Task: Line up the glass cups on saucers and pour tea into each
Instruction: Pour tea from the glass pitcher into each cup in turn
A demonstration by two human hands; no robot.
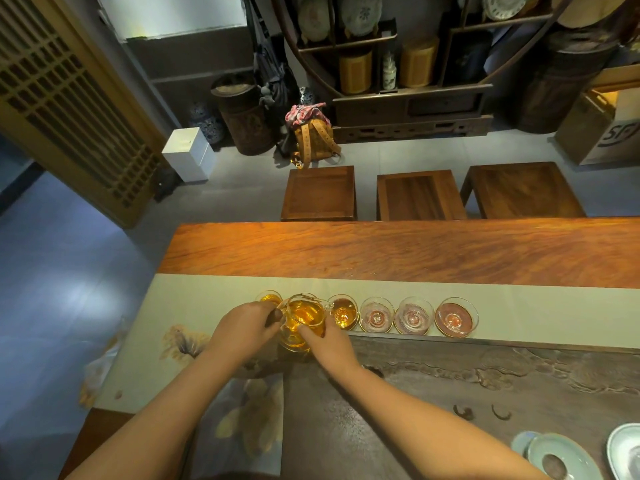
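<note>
Several glass cups stand in a row on the pale table runner [207, 296]. The leftmost cup [270, 298] and the cup [343, 311] right of the pitcher hold amber tea. Three cups to the right look empty: one [376, 315], another [414, 315], and the last [456, 317]. A glass pitcher [304, 318] of tea is tilted with its spout over the filled cup. My left hand [242, 329] grips its dark handle. My right hand [329, 339] holds the pitcher's side with its fingers. Saucers under the cups are hard to tell apart.
A dark carved tea tray [450, 382] lies in front of the cups. Pale ceramic dishes [561, 455] sit at the near right. The wooden table [381, 251] stretches behind the runner, with three wooden stools [420, 195] beyond its far edge.
</note>
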